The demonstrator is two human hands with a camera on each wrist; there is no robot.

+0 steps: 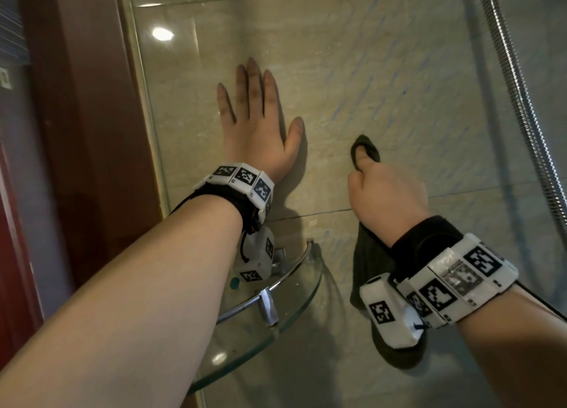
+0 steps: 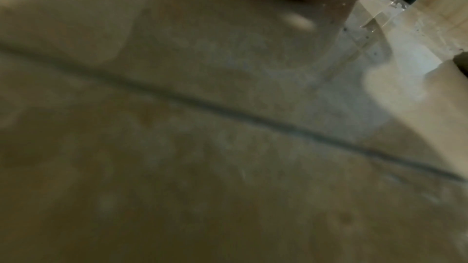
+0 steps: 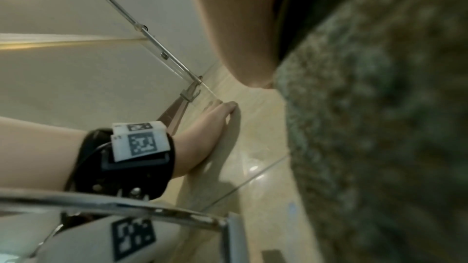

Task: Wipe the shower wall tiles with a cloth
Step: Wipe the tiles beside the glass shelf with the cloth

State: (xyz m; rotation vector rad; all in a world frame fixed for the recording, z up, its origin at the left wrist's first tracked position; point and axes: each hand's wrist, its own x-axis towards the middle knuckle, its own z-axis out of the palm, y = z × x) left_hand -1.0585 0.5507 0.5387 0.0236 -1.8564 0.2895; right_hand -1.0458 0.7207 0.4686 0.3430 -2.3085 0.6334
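Observation:
Beige marbled shower wall tiles [image 1: 352, 79] fill the head view, crossed by grout lines. My left hand [image 1: 257, 122] lies flat on the tile with its fingers spread and straight, and its side shows pressed to the wall in the right wrist view [image 3: 215, 125]. To its right, my right hand [image 1: 383, 189] grips a dark green cloth [image 1: 366, 149] against the tile; the cloth's loose end [image 1: 371, 272] hangs below the wrist. The cloth's nubbly fabric [image 3: 380, 127] fills the right wrist view. The left wrist view shows only blurred tile [image 2: 228, 147] with one grout line.
A glass corner shelf [image 1: 291, 312] with a chrome rail juts out just below my left wrist. A glass panel edge [image 1: 144, 100] and brown door frame [image 1: 76, 100] bound the left side. A chrome shower hose [image 1: 521, 85] hangs at the right.

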